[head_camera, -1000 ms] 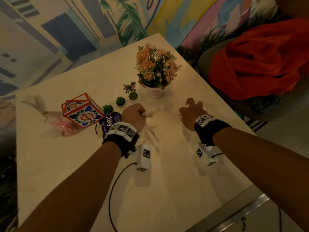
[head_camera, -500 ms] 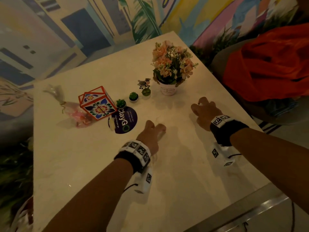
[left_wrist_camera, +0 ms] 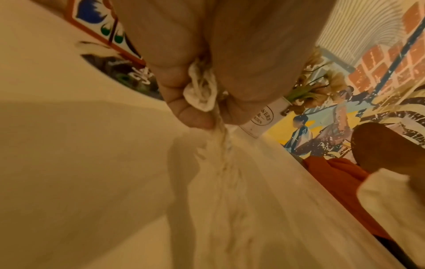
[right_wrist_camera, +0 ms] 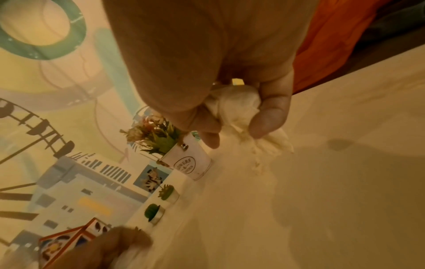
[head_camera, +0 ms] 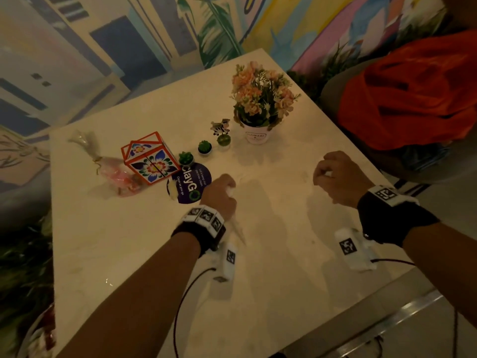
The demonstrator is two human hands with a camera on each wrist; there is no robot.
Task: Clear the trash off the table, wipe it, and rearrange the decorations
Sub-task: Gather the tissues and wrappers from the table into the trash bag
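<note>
A thin white tissue is stretched low over the pale table between my two hands. My left hand grips one bunched end beside the round purple sticker. My right hand grips the other end in curled fingers. Behind them stand the flower pot, a zebra figurine, three small green plants, a floral red-edged box and a pink wrapped packet.
A chair with an orange cloth stands off the table's right edge. A painted wall rises behind the table. The table's metal-trimmed near edge runs at the lower right. Cables hang from both wrist cameras.
Half a second ago my hands lay low on the table, the left with fingers out. Now both are curled round the tissue's ends, further apart, with the sheet pulled between them.
</note>
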